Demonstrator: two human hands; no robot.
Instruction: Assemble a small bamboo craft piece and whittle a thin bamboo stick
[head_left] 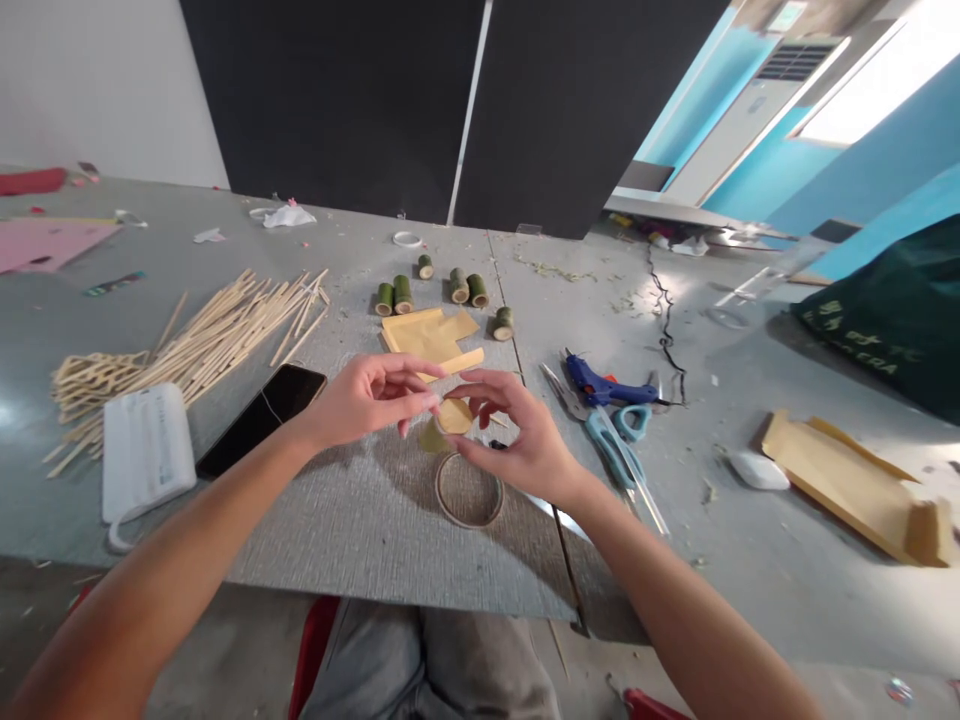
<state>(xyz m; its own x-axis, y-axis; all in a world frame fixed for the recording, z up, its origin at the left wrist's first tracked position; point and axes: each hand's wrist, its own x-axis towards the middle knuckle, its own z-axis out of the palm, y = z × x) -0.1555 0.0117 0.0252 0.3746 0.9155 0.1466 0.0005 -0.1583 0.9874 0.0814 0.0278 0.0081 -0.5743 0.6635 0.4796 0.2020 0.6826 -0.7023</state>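
My right hand (pixel 517 432) has its thumb and fingers closed on the rim of a small round yellow-tan disc (pixel 454 416). At the disc's left edge, the thumb and bent fingers of my left hand (pixel 379 400) come together against it. A paler yellow round piece (pixel 432 437) shows just below the disc; whether the two are joined I cannot tell. Nearer to me lies a thin brown ring (pixel 469 520) on the grey table. Behind my fingers is a cut sheet of brown paper (pixel 427 336).
Short green bamboo pieces (pixel 403 295) stand farther back. Left are wooden sticks (pixel 217 330), a phone (pixel 259 425) and a white packet (pixel 148 440). Right lie a blue glue gun (pixel 609 384), blue-handled scissors (pixel 616 450), a black cord (pixel 663 310) and a brown envelope (pixel 847 480).
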